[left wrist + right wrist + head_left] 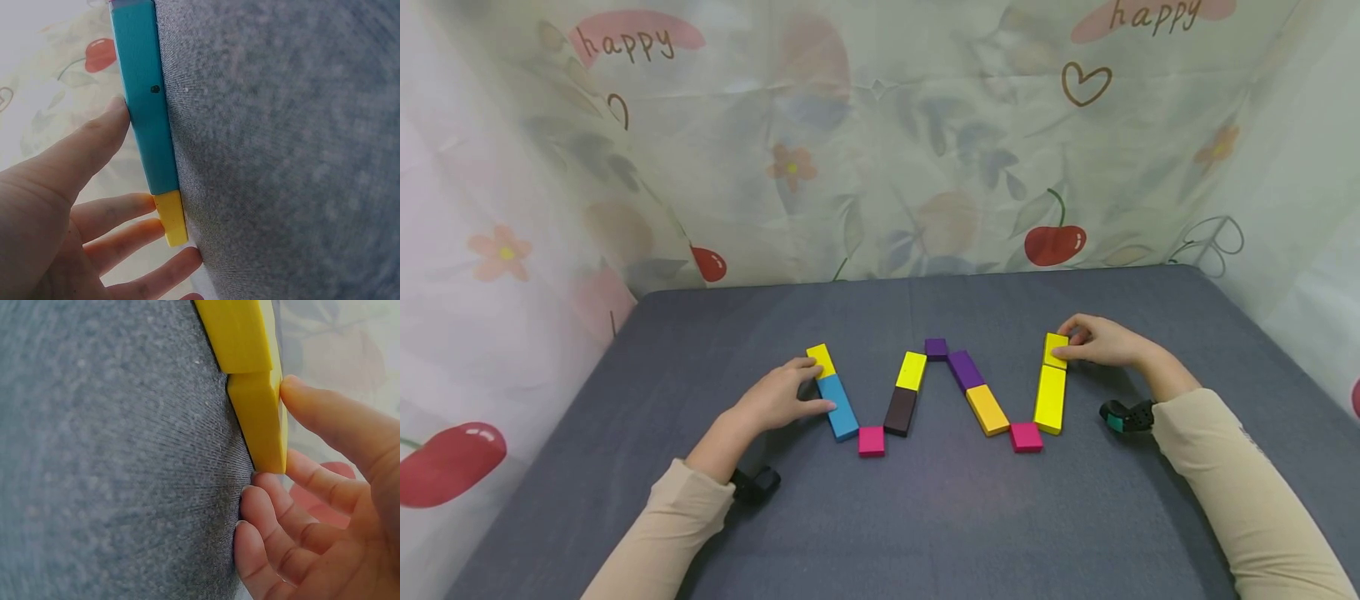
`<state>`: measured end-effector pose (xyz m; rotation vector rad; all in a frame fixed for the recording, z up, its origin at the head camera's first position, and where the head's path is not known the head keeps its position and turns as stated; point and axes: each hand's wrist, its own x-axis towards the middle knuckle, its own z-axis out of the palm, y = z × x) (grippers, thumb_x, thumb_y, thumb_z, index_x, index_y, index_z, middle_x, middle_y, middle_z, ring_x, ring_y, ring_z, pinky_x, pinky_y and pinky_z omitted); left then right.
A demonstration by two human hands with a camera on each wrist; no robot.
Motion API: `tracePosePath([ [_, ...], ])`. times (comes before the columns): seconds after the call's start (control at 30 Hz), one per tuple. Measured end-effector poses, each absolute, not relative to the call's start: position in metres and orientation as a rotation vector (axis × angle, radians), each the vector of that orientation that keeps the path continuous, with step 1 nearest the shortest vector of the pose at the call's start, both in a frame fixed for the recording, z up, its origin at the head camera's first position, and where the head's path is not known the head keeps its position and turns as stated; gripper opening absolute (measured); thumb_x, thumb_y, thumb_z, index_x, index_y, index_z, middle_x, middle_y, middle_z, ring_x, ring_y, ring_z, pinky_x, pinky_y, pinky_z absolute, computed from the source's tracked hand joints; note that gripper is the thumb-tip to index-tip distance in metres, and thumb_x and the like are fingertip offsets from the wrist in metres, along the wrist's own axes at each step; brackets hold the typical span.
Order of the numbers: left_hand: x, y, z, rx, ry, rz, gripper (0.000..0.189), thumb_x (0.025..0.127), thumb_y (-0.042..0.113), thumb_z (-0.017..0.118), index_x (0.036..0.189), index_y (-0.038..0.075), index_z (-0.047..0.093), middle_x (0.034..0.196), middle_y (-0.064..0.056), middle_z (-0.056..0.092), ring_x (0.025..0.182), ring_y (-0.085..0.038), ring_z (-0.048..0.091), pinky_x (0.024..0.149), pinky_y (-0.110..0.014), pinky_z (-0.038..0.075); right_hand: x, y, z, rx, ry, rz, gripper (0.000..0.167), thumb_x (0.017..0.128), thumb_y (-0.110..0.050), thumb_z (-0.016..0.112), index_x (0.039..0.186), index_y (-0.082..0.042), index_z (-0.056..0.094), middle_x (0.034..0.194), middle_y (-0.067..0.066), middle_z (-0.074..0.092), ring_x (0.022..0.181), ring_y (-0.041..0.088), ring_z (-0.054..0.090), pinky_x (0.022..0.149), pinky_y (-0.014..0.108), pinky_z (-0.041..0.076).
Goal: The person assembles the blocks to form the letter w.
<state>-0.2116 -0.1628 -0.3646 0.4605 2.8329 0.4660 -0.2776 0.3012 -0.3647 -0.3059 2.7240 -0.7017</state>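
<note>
Flat coloured blocks lie end to end in a zigzag on the dark grey cloth. At its left end, my left hand (778, 398) touches a long blue block (147, 106) with its thumb. The loosely spread fingers of that hand reach the short yellow block (172, 219) beyond the blue one. On the right end, my right hand (1105, 340) pinches a short yellow block (257, 422) between thumb and index finger. Its other fingers are bent, their tips at the cloth. A longer yellow block (1049, 400) adjoins that block on the near side.
Between the hands lie a pink block (871, 442), a dark brown block (900, 412), a yellow block (912, 371), purple blocks (966, 369), an orange block (987, 409) and another pink block (1026, 437). A patterned curtain (880, 150) hangs behind the table (925, 517).
</note>
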Motion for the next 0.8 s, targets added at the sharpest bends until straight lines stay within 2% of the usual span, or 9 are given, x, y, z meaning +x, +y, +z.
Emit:
tracePosePath([
  [0.8,-0.2110,-0.1630,-0.3639,0.455,2.828,0.469,0.072,0.085,0.041,0.065,0.139,0.000,0.041,0.147,-0.022,0.035,0.133,-0.040,0.037,0.106,-0.055,0.036,-0.2766,0.3009,-0.3664,-0.298,2.693,-0.750,0.055,0.084,-0.039,0.067,0.115,0.004,0.050,0.095,0.014,0.053,0.082,0.021,0.049,0.065,0.026,0.041],
])
